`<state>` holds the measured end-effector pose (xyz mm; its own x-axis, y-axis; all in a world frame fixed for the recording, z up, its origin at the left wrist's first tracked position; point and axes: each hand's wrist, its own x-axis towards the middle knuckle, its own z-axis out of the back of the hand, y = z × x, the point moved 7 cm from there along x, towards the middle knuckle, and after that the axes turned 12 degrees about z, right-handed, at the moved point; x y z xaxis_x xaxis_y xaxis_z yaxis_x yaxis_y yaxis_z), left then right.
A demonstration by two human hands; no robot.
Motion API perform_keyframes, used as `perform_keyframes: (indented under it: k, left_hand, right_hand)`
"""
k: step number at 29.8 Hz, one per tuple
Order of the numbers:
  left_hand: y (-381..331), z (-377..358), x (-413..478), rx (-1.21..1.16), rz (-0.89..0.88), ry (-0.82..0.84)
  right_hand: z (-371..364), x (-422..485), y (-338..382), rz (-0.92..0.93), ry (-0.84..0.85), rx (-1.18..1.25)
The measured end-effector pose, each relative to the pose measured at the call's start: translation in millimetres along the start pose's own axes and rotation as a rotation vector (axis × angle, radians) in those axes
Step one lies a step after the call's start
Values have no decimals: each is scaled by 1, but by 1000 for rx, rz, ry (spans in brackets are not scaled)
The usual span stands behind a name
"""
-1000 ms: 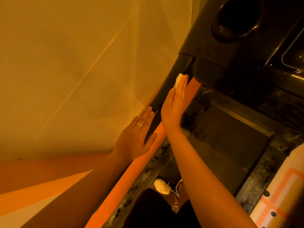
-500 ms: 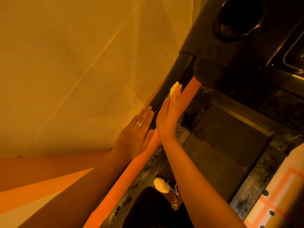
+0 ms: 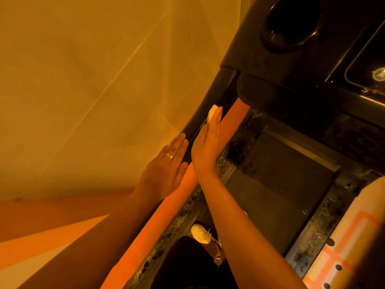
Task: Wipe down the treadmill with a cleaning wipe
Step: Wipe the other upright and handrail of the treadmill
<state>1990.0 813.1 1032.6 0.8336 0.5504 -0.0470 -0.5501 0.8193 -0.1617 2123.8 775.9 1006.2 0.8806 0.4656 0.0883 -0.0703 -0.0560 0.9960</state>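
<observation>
The right hand [image 3: 207, 143] is flat, with its fingers straight and close together. The fingertips press a small pale wipe [image 3: 211, 114] onto the black side bar [image 3: 216, 94] of the treadmill [image 3: 250, 51]. Only a bit of the wipe peeks out past the fingertips. It sits about halfway up the part of the bar that shows.

The left hand [image 3: 164, 167] is just beside the right hand, on the outer side of the same bar. It is flat too, fingers straight and pressed together, and it holds nothing. Its fingertips touch the lower bar. One finger has a gold ring [image 3: 169, 156].

Both bare arms reach up from the bottom of the view.

Under the hands runs a bright orange strip [image 3: 166, 211]. Next to it is a dark, speckled side step [image 3: 187, 207], and then the dark belt [image 3: 277, 184]. A white shoe [image 3: 200, 233] stands at the near end of the belt.

Up top, the bar joins the black front part, which has a round cup hole [image 3: 291, 21]. A plain tan wall [image 3: 83, 80] fills the left side. At the bottom right is a pale thing with orange lines and dark dots [image 3: 354, 236].
</observation>
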Motion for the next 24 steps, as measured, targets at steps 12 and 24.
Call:
perform_keyframes:
  k: [12, 24]
  left_hand:
    - [31, 4, -60, -146, 34, 90]
    - [48, 6, -94, -179, 46, 35]
  right_hand:
    - [3, 14, 9, -32, -29, 100]
    - [10, 21, 3, -117, -351, 138]
